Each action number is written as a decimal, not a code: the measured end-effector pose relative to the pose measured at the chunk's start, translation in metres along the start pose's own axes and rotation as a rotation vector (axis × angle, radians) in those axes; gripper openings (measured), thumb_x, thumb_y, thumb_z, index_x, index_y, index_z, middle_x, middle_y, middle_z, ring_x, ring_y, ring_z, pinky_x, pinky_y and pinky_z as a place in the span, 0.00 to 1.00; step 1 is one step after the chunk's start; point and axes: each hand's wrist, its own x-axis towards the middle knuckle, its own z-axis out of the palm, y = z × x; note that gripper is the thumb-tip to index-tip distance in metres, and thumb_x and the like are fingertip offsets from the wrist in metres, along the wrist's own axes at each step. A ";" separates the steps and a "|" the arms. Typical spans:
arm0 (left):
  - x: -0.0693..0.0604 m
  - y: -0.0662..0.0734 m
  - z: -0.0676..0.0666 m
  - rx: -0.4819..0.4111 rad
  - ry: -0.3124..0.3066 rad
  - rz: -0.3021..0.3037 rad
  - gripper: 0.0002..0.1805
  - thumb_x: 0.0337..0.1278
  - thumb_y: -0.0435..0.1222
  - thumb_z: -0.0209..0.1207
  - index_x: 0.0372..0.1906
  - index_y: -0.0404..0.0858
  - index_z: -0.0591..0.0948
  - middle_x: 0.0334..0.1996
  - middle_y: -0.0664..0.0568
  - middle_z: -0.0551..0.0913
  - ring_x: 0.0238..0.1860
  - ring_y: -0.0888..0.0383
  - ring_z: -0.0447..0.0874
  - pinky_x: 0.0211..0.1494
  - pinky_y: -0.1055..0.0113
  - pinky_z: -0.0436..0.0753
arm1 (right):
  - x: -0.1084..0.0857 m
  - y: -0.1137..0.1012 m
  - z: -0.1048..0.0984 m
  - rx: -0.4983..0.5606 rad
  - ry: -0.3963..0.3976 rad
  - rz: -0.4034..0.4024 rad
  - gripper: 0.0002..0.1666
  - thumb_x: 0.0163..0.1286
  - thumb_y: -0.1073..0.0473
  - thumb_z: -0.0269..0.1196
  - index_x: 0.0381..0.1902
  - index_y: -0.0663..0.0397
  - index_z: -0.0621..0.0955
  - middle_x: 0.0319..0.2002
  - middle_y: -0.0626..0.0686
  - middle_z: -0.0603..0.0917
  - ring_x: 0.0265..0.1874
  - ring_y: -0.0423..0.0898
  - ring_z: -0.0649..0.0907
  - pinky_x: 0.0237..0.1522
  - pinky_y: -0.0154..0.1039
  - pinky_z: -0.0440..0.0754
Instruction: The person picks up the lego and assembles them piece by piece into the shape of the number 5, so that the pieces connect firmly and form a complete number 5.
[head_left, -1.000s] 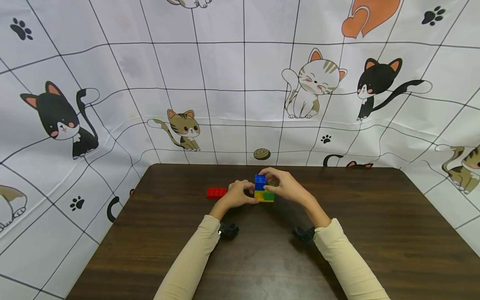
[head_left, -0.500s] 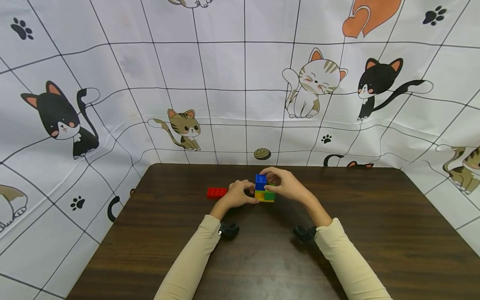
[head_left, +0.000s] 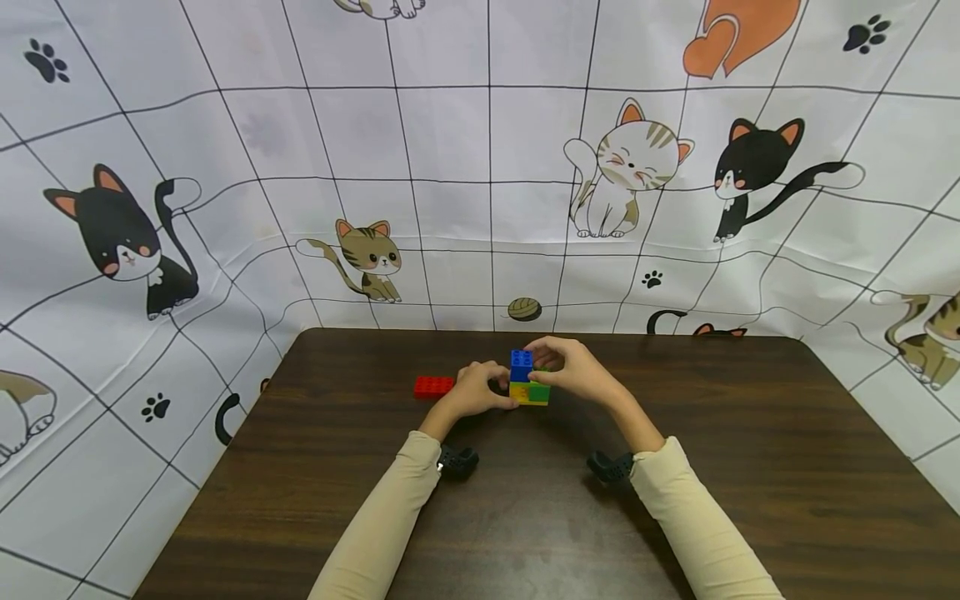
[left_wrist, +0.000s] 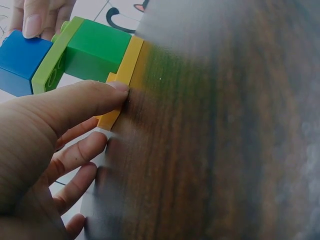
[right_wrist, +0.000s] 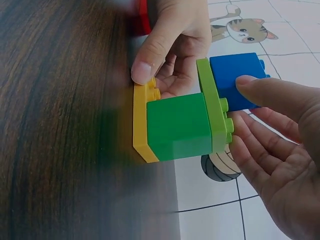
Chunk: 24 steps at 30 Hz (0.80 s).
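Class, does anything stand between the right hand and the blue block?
Nothing visible does: the right hand touches the blue block directly, thumb against its side. The red brick lies off to the left, beyond the left hand, out of the way.

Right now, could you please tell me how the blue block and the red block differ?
The blue block sits atop the light green plate, while the red block lies on the table. The right hand holds the blue block; the red block is not held. From the head view, the red block looks longer than the blue block. Both have studs on top.
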 end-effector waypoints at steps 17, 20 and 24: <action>-0.001 0.001 0.000 0.017 0.002 0.006 0.18 0.54 0.45 0.74 0.45 0.39 0.86 0.42 0.50 0.83 0.51 0.51 0.72 0.62 0.46 0.64 | 0.000 0.011 0.001 0.037 0.036 0.019 0.23 0.65 0.61 0.72 0.57 0.59 0.83 0.48 0.58 0.88 0.47 0.52 0.85 0.54 0.49 0.83; -0.001 0.003 -0.001 0.023 0.003 0.008 0.18 0.54 0.45 0.74 0.44 0.39 0.85 0.42 0.49 0.83 0.50 0.51 0.72 0.62 0.46 0.65 | 0.000 0.013 0.001 0.043 0.038 0.019 0.22 0.65 0.60 0.73 0.56 0.58 0.83 0.48 0.57 0.88 0.47 0.51 0.85 0.53 0.45 0.83; 0.000 0.003 -0.002 0.031 -0.007 0.009 0.18 0.54 0.45 0.74 0.43 0.39 0.85 0.43 0.49 0.84 0.51 0.51 0.73 0.61 0.46 0.65 | 0.001 0.015 0.001 0.069 0.037 0.017 0.22 0.64 0.61 0.73 0.56 0.59 0.83 0.48 0.58 0.88 0.46 0.51 0.85 0.51 0.41 0.83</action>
